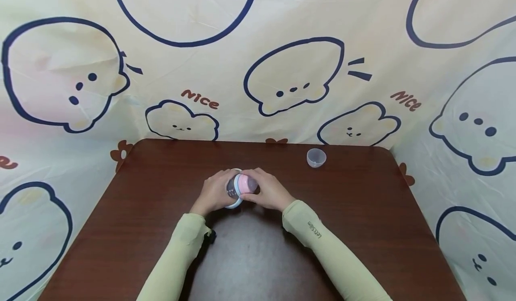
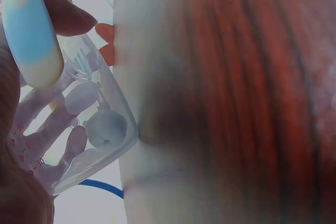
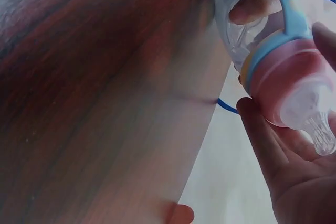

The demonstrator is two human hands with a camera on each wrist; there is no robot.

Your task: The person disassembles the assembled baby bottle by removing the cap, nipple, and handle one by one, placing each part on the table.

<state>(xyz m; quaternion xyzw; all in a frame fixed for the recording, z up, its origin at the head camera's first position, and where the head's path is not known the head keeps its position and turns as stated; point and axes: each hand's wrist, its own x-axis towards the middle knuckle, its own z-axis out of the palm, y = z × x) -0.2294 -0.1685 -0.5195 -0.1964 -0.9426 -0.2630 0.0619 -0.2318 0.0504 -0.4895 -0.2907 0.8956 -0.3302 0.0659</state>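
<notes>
Gripping the bottle (image 1: 231,189) in our left hand (image 1: 216,191) and pinching its pink collar (image 1: 243,183) with our right (image 1: 271,190), we hold it tilted over the desk (image 1: 363,211), towards the far edge. Uneven squeezing could twist it loose; a knock could send the clear cup (image 1: 316,158) over that edge.

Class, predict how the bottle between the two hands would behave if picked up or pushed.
The bottle is probably stiff-bodied: its clear wall shows no dent in the left hand. Laid down and pushed, it would likely roll unevenly, since a blue handle juts from its side. The teat looks clear and thin, so it may bend if pressed.
</notes>
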